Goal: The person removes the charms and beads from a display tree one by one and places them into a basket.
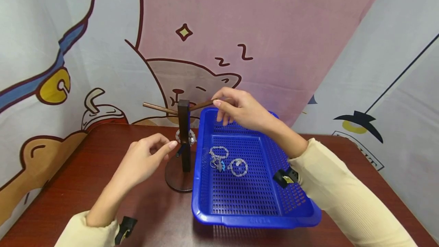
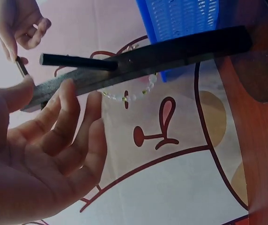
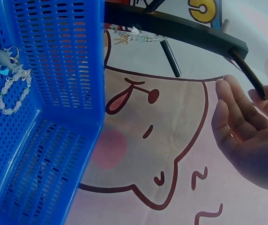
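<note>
At the left, a left hand [image 1: 145, 158] is held near a dark stand, its fingers loosely bent, thumb tip just beside a short lower peg [image 1: 180, 150]; nothing shows in its hold, and whether it touches the stand is unclear. A sideways brush here could knock the stand askew.

Next is the stand's upright post [image 1: 184, 136], on a round base [image 1: 173, 179] on the table [image 1: 147, 209]. An upper left peg [image 1: 159, 107] sticks out bare. A beaded bracelet [image 1: 193, 139] hangs behind the post; which peg carries it is hidden. A jolt or tilt could make it slide off.

To the right, an upper right peg [image 1: 202, 105] reaches over the far edge of a blue basket [image 1: 197, 186]. Pulling or pressing on this peg would work high above the base, so the stand might tip, or the peg might twist loose.

Inside the basket lie a bracelet with blue and grey charms [image 1: 218, 165] and a second bracelet [image 1: 239, 162]; the charms could snag in the slotted floor when lifted.

Above them, the right hand [image 1: 241, 110] pinches the upper right peg's tip, thumb and finger closed on it.
</note>
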The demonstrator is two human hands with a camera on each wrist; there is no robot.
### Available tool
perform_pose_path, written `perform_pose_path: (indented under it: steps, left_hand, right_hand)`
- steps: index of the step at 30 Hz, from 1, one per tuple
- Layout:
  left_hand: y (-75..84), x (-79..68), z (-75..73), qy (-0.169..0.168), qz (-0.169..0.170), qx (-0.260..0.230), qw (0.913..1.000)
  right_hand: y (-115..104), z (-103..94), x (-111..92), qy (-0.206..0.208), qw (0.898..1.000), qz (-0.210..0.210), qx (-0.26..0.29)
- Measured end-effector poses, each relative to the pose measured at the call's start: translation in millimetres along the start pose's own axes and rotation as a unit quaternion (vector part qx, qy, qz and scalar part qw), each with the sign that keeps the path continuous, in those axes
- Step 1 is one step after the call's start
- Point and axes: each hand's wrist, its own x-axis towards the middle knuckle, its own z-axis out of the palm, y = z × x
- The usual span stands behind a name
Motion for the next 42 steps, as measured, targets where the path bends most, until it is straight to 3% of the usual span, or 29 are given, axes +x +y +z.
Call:
perform_pose_path:
  steps: [7, 24, 36, 42]
  left_hand:
    - [2.3, -5.2, 5.9, -0.011, 0.028, 0.021, 0.9993]
    - [5.2, -9.2, 10.6, -0.009, 0.036, 0.035, 0.9987]
    - [-1.6, -9.4, 3.2, -0.015, 0.019, 0.021, 0.9995]
    - [-6.8, -9.1, -1.9, 0.001, 0.017, 0.016, 0.9997]
  right_hand:
    - [1, 0.3, 0, -0.003, 1.000, 0.003, 0.003]
    - [0, 0.3, -2, -0.016, 1.000, 0.021, 0.001]
    - [-5, 1.2, -7, -0.031, 0.999, 0.012, 0.000]
    - [-8, 4.2, -9, -0.042, 0.999, -0.002, 0.018]
